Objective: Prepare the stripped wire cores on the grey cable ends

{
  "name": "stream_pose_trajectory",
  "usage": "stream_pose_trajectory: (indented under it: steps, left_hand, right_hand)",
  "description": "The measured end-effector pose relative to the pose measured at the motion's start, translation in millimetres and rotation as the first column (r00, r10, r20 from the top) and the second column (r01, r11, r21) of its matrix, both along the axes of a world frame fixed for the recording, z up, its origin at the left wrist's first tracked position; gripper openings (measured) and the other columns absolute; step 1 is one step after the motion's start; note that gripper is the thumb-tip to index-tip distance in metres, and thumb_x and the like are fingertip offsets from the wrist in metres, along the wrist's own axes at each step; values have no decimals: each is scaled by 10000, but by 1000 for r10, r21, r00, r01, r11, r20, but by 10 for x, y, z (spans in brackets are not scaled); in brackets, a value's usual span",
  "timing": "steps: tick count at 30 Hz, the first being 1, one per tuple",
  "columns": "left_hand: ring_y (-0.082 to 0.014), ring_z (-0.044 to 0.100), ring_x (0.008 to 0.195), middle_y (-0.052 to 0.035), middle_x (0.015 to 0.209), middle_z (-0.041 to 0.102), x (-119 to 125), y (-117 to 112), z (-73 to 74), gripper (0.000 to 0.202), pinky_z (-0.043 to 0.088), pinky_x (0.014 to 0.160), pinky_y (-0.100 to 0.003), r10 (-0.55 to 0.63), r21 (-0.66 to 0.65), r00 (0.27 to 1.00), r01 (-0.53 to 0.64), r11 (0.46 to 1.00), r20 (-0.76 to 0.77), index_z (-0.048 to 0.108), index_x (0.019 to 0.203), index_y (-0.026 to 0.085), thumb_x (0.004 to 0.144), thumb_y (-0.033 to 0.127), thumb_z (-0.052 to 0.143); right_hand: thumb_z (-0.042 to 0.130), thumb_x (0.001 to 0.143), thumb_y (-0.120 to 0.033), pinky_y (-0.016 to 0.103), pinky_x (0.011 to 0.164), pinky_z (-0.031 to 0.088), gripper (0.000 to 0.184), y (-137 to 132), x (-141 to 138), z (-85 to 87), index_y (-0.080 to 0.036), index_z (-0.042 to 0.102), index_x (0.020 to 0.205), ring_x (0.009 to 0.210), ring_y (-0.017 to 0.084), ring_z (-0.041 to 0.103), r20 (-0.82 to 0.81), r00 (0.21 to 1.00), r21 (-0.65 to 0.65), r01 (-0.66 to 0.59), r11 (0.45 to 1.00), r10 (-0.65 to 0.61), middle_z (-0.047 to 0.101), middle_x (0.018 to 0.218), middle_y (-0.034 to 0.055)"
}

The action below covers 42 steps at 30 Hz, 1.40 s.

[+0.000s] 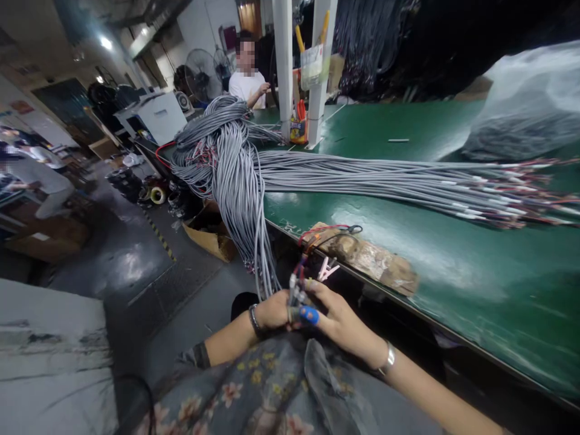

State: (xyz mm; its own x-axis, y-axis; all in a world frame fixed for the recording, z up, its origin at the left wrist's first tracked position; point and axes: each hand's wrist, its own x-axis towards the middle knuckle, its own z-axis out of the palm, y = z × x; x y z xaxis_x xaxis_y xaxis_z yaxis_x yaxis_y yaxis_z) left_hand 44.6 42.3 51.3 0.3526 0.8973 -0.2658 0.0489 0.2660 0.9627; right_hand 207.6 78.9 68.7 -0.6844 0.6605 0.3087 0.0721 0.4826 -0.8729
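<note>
Close to my body, at the table's front edge, my left hand (274, 309) is closed around several grey cables near their ends. Small white and coloured tips of the cable ends (296, 290) stick up between my two hands. My right hand (338, 317) pinches these ends from the other side, its thumb wrapped in blue tape (309, 315). Just beyond the fingers are a pink clip (327, 269) and red and black leads with an orange part (310, 243). A large grey cable bundle (238, 175) hangs over the table corner to the left of my hands.
Straight grey cables (353, 175) with stripped ends lie along the green table (453, 254). A tape-wrapped block (367, 257) sits by the edge. White posts (283, 66), a plastic-covered pile (525, 103) and a cardboard box (211, 235) stand around. Another person (248, 81) is across the table.
</note>
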Motion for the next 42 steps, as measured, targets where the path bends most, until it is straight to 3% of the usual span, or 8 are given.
stream_pose_trajectory:
  steps: [4,12,16,21,28,34,36,42]
  left_hand:
    - [-56,345,301,29,383,401,-119,-84,-95,717,260,315,-200,64,-49,998,-64,997,-9,468,458,161,600,859,396]
    - [-81,449,421,2,487,528,-65,-183,-121,586,361,450,-211,109,-137,982,-131,982,-156,540,534,147,597,727,597]
    - [-118,521,504,-27,522,573,-59,-172,-168,590,416,532,-234,107,-130,991,-116,985,-80,580,540,138,615,723,586]
    - [-130,556,505,-25,509,571,-56,-129,-128,581,440,533,-240,174,-110,983,-167,980,65,580,581,132,673,705,558]
    - [-52,388,320,48,412,462,62,-115,28,487,283,353,-176,183,-100,975,-196,976,-128,501,546,159,683,611,619]
    - [-68,469,460,36,526,552,74,-138,-9,390,377,465,-187,141,-42,978,-149,988,-156,564,605,144,546,465,777]
    - [-74,483,465,31,531,564,87,-137,-3,388,378,463,-191,155,-67,975,-167,984,-159,571,601,143,528,459,786]
    - [-85,486,360,-8,453,555,110,-119,26,458,354,375,-194,373,-211,928,-366,906,-6,533,523,142,584,560,708]
  right_hand:
    - [456,884,-458,371,874,501,378,17,74,-110,-219,584,1147,966,233,626,36,999,-90,39,995,-36,661,1075,99]
    - [525,830,-469,307,659,523,285,-2,-64,-179,-203,626,839,690,190,626,22,996,-314,94,945,-92,685,775,49]
    - [568,789,-492,287,601,494,304,2,-67,-154,-203,605,704,605,167,588,-31,992,-432,94,897,-119,655,656,26]
    - [678,684,-515,285,576,459,333,18,-38,-165,-191,613,636,557,151,556,-51,996,-617,21,787,-67,626,581,6]
    - [747,567,-545,246,474,349,415,36,-68,-371,-185,548,620,429,77,370,-47,946,-832,141,536,-321,463,470,-65]
    - [775,528,-493,253,520,365,389,4,-90,-265,-185,541,568,517,107,431,12,973,-707,172,687,-231,520,536,-37]
    - [774,513,-513,257,522,370,408,12,-113,-262,-186,534,557,519,111,436,32,970,-704,194,683,-243,521,535,-35]
    - [645,580,-697,244,429,296,533,19,-111,-406,-203,451,521,397,73,298,15,910,-857,226,464,-415,374,413,-75]
